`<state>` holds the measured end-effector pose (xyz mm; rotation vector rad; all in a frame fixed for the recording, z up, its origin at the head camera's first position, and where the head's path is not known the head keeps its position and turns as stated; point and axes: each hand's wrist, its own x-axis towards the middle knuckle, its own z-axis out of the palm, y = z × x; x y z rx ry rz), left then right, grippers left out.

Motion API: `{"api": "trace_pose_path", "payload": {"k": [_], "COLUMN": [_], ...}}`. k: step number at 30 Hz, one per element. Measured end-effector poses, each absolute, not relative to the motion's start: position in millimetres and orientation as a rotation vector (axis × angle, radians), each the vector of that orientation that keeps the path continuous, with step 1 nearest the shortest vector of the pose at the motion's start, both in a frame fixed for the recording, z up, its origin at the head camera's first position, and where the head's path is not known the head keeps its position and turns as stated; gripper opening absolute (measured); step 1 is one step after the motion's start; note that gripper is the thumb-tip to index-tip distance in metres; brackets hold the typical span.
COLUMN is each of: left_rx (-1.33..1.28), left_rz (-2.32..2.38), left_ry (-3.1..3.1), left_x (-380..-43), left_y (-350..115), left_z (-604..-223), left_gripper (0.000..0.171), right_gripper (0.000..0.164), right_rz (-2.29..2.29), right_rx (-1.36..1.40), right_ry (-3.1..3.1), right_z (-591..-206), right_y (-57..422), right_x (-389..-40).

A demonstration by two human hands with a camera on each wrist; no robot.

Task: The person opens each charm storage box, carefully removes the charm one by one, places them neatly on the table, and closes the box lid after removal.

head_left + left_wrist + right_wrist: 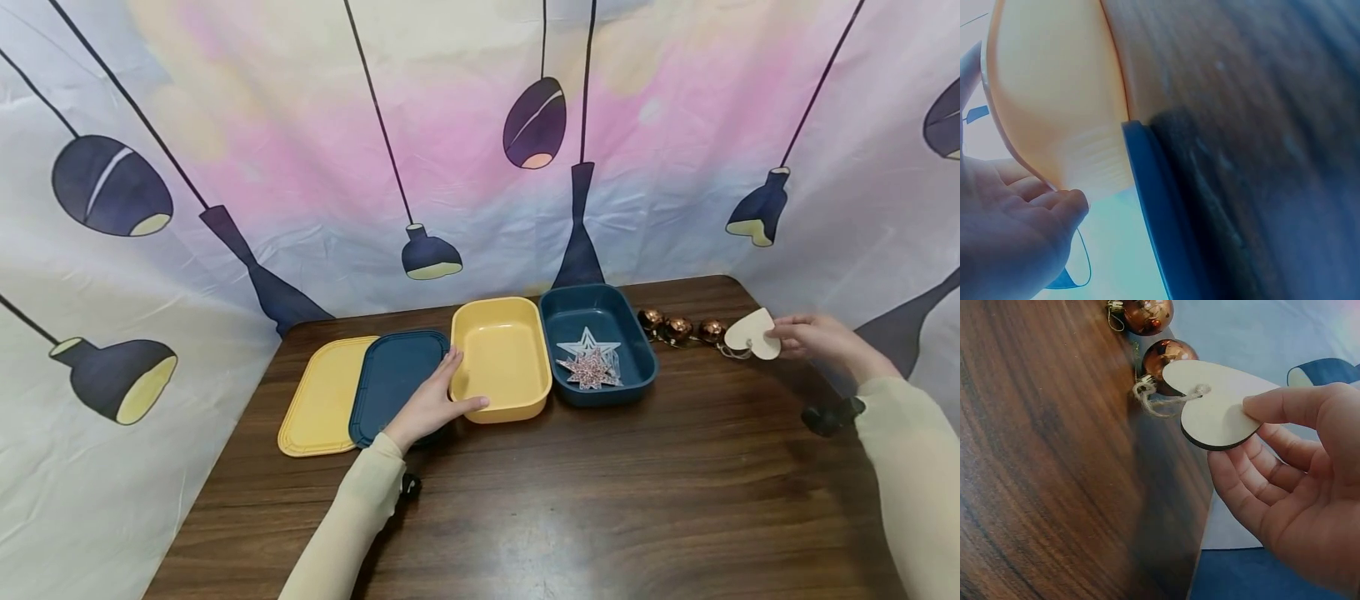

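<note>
The wooden heart [752, 333] is risking a slip, since the right hand [825, 340] is pinching it only by one edge, between thumb and fingers. Its string loop [1175, 400] is trailing close to the nearest shiny brown ball [712, 331], so a careless lift could be snagging that ball and dragging it along. A firm push from the left hand [427, 404] could be skidding the yellow box [501, 358] against the blue box [611, 397], which is sitting just beside it at three o'clock, holding stars [588, 354].

From the right hand, the heart is pointing toward nine o'clock, near the tabletop [585, 492] edge. From the left hand, it is sitting well apart, between two and three. The left hand is spreading open, fingers mostly straight, touching the yellow box at its two o'clock.
</note>
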<state>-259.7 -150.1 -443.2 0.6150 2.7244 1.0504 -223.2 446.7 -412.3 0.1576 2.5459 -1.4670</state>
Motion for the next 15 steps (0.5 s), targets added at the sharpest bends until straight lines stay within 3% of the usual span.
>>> {"api": "trace_pose_path", "payload": {"k": [15], "left_rx": [0.606], "left_rz": [1.037], "left_ry": [2.729], "left_x": [-260.5], "left_y": [-149.8], "left_z": [-443.2], "left_gripper": [0.108], "right_gripper": [0.057], "right_rz": [-1.489], "right_rx": [0.147], "right_ry": [2.418], "right_z": [-439.8], "right_y": [447.2], "right_x": [-224.1]}}
